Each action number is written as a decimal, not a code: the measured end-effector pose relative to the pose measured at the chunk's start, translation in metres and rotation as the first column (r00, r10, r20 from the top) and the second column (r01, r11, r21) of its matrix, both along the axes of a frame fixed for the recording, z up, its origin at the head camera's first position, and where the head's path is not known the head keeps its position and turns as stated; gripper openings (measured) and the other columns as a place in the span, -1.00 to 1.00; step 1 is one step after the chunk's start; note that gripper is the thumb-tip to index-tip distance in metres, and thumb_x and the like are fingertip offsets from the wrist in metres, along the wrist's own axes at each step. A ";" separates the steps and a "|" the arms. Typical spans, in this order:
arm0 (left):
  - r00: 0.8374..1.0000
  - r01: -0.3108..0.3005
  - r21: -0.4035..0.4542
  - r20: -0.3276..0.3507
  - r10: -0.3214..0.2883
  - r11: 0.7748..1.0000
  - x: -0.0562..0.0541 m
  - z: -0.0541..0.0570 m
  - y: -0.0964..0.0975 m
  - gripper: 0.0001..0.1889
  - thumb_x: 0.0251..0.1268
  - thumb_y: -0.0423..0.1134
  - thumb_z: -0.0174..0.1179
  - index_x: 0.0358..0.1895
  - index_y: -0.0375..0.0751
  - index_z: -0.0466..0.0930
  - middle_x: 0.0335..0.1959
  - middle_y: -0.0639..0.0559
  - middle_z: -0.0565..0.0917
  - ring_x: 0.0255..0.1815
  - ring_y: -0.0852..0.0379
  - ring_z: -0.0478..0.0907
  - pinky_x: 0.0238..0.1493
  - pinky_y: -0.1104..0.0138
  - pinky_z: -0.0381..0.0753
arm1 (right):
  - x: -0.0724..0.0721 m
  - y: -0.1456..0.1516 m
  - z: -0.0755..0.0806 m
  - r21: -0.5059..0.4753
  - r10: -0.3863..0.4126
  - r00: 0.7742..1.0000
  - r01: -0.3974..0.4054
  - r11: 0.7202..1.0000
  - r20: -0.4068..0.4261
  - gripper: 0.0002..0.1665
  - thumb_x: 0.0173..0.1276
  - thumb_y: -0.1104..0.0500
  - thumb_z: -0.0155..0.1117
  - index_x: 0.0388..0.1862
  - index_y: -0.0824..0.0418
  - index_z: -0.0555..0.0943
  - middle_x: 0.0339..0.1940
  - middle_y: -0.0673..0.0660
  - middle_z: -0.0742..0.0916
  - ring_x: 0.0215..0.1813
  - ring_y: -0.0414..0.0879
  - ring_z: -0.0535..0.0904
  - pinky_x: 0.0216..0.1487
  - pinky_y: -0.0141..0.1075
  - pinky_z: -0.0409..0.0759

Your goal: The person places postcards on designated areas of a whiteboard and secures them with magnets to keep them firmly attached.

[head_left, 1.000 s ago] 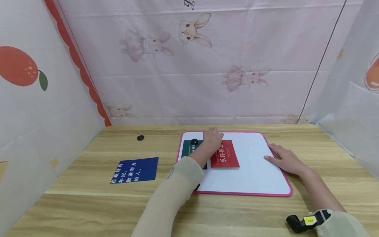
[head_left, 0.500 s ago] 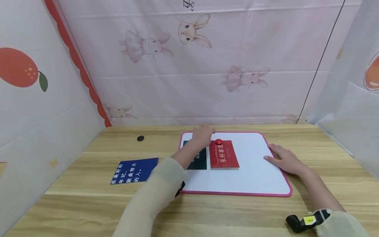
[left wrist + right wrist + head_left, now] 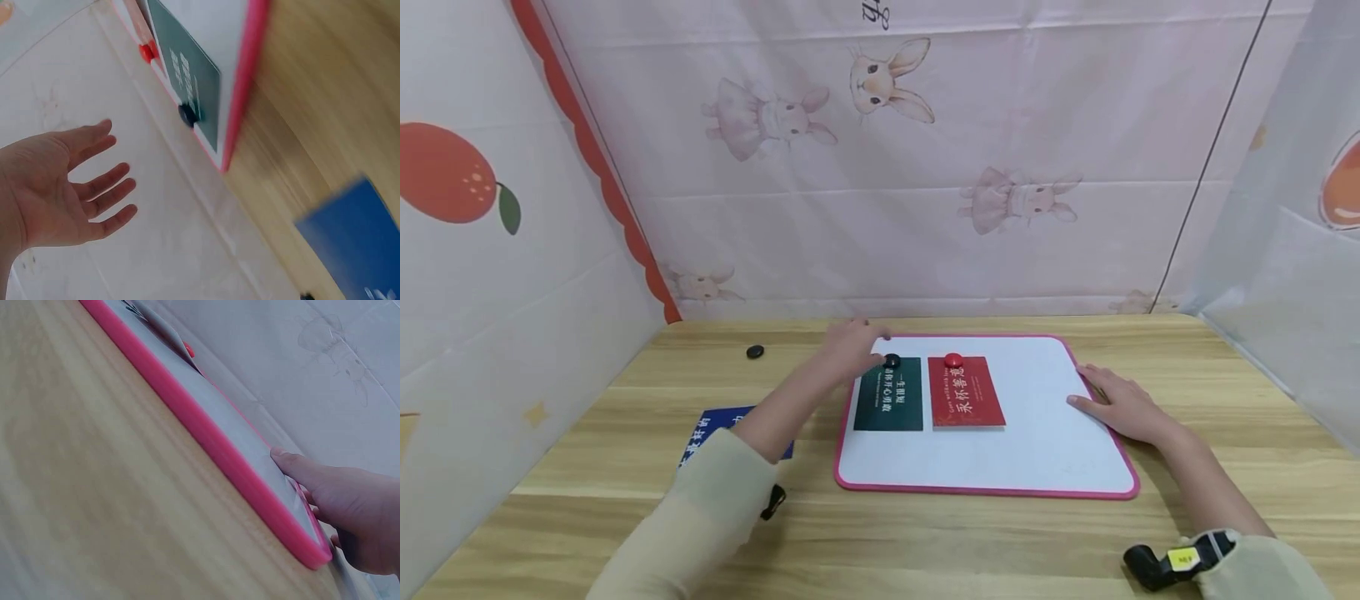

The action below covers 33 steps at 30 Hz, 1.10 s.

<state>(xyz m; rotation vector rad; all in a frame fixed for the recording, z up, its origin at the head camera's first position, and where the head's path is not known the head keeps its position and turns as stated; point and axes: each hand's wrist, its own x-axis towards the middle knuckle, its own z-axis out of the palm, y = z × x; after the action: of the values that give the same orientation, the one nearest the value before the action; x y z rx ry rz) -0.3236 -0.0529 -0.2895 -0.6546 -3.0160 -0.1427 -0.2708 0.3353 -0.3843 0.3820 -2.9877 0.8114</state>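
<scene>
My left hand (image 3: 852, 348) hovers over the far left corner of the pink-edged whiteboard (image 3: 1037, 450), fingers loosely bent around nothing. The left wrist view shows the same left hand (image 3: 56, 187) with its fingers spread. On the board lie a dark green card (image 3: 887, 408) with a black round magnet (image 3: 891, 361) at its top, and a red card (image 3: 966, 400) with a red magnet (image 3: 953, 360). My right hand (image 3: 1127, 404) holds the board's right edge. In the right wrist view, that hand's thumb (image 3: 290, 461) lies on the white surface, with the fingers along the rim.
Left of the board, a blue card (image 3: 718, 421) with white writing lies on the wooden table (image 3: 625, 517), partly hidden by my left arm. Behind it is a loose black magnet (image 3: 755, 352). A printed pink sheet (image 3: 820, 242) stands as a wall along the table's back edge.
My left hand has moved left from above the red card, past the green card, to the board's left edge. Both cards and magnets are now uncovered. The right hand has stayed in place.
</scene>
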 end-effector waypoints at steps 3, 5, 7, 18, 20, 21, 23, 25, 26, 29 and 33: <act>0.998 -0.017 0.002 0.064 0.016 1.000 0.011 0.006 -0.022 -0.57 0.20 -0.13 0.23 0.15 -0.11 0.49 0.11 -0.15 0.45 0.16 -0.09 0.31 0.10 0.08 0.35 | 0.000 -0.001 0.001 -0.001 0.003 1.000 -0.003 1.000 -0.004 -0.09 0.32 -0.15 0.09 0.35 0.48 0.10 0.29 0.54 0.19 0.30 0.43 0.00 0.15 0.34 -0.07; 0.994 -0.019 0.009 0.111 0.017 1.000 0.019 0.010 -0.038 -0.55 0.21 -0.12 0.22 0.16 -0.16 0.47 0.13 -0.18 0.44 0.18 -0.12 0.30 0.11 0.05 0.34 | 0.000 -0.001 0.002 -0.004 0.006 1.000 -0.006 1.000 -0.007 -0.10 0.32 -0.15 0.10 0.35 0.48 0.10 0.29 0.54 0.20 0.29 0.43 0.01 0.14 0.33 -0.06; 0.987 -0.037 0.022 0.160 0.033 0.999 0.028 0.014 -0.056 -0.53 0.22 -0.11 0.20 0.17 -0.21 0.45 0.15 -0.19 0.44 0.20 -0.14 0.29 0.13 0.01 0.32 | 0.001 -0.002 0.002 -0.008 0.009 1.000 -0.009 1.000 -0.003 -0.09 0.31 -0.14 0.10 0.35 0.48 0.10 0.29 0.54 0.20 0.29 0.43 0.01 0.14 0.33 -0.05; 0.901 -0.177 -0.011 0.400 0.166 0.984 0.061 0.021 -0.113 -0.41 0.23 -0.12 0.19 0.20 -0.49 0.30 0.14 -0.37 0.39 0.14 -0.28 0.33 0.07 -0.07 0.33 | 0.001 -0.004 0.001 -0.004 0.004 1.000 -0.004 1.000 0.002 -0.10 0.32 -0.15 0.10 0.35 0.46 0.11 0.29 0.54 0.19 0.29 0.44 0.00 0.14 0.34 -0.05; 0.882 -0.212 -0.034 0.425 0.206 0.977 0.065 0.017 -0.117 -0.39 0.20 -0.15 0.22 0.18 -0.53 0.30 0.11 -0.39 0.40 0.12 -0.27 0.35 0.07 -0.05 0.34 | 0.001 -0.004 0.001 -0.005 0.006 1.000 -0.006 1.000 0.004 -0.10 0.31 -0.15 0.09 0.35 0.46 0.11 0.29 0.54 0.19 0.29 0.44 0.00 0.14 0.34 -0.04; 0.871 -0.234 -0.050 0.433 0.232 0.971 0.066 0.014 -0.118 -0.39 0.18 -0.17 0.24 0.17 -0.55 0.30 0.08 -0.38 0.42 0.09 -0.25 0.37 0.06 -0.04 0.35 | 0.001 -0.004 0.001 -0.005 0.007 1.000 -0.007 1.000 0.005 -0.10 0.31 -0.15 0.09 0.35 0.46 0.11 0.29 0.54 0.19 0.29 0.44 0.01 0.14 0.34 -0.04; 0.852 -0.272 -0.084 0.441 0.280 0.959 0.067 0.009 -0.121 -0.41 0.16 -0.19 0.25 0.14 -0.57 0.33 -0.02 -0.34 0.49 -0.03 -0.16 0.44 0.01 0.01 0.41 | 0.002 -0.005 0.002 -0.006 0.007 1.000 -0.007 1.000 0.008 -0.10 0.32 -0.15 0.09 0.35 0.46 0.11 0.29 0.54 0.19 0.29 0.44 0.01 0.14 0.34 -0.04; 0.838 -0.297 -0.122 0.442 0.320 0.947 0.068 0.004 -0.123 -0.44 0.15 -0.18 0.26 0.10 -0.56 0.38 -0.15 -0.25 0.54 -0.17 -0.06 0.46 -0.05 0.05 0.46 | 0.002 -0.005 0.001 -0.008 0.008 1.000 -0.008 1.000 0.013 -0.10 0.32 -0.15 0.09 0.35 0.46 0.11 0.29 0.54 0.19 0.29 0.44 0.00 0.14 0.34 -0.04; 0.832 -0.304 -0.135 0.444 0.332 0.943 0.068 0.002 -0.124 -0.45 0.15 -0.18 0.26 0.08 -0.55 0.40 -0.20 -0.21 0.55 -0.22 -0.03 0.46 -0.09 0.07 0.47 | 0.002 -0.005 0.001 -0.010 0.009 1.000 -0.008 1.000 0.017 -0.10 0.32 -0.15 0.09 0.36 0.46 0.10 0.30 0.54 0.19 0.29 0.44 0.00 0.14 0.34 -0.04; 0.826 -0.303 -0.148 0.451 0.337 0.941 0.067 -0.001 -0.126 -0.45 0.14 -0.17 0.28 0.09 -0.52 0.40 -0.20 -0.19 0.55 -0.20 -0.04 0.47 -0.08 0.07 0.47 | 0.002 -0.004 0.001 -0.010 0.007 1.000 -0.007 1.000 0.025 -0.10 0.32 -0.15 0.09 0.36 0.45 0.10 0.30 0.54 0.17 0.29 0.44 -0.01 0.14 0.34 -0.04; 0.834 -0.271 -0.126 0.465 0.298 0.954 0.065 -0.002 -0.126 -0.36 0.09 -0.16 0.32 0.19 -0.46 0.34 0.06 -0.33 0.46 0.07 -0.21 0.39 0.05 -0.02 0.37 | 0.002 -0.003 0.002 -0.008 0.001 1.000 -0.001 1.000 0.023 -0.10 0.32 -0.15 0.09 0.36 0.45 0.10 0.30 0.54 0.18 0.29 0.45 -0.01 0.13 0.35 -0.04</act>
<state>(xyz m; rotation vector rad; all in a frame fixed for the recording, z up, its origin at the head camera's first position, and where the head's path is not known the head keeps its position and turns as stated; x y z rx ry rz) -0.2586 -0.1788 -0.2914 -0.1722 -3.5632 -0.2422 -0.2688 0.3322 -0.3823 0.3772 -3.0047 0.8331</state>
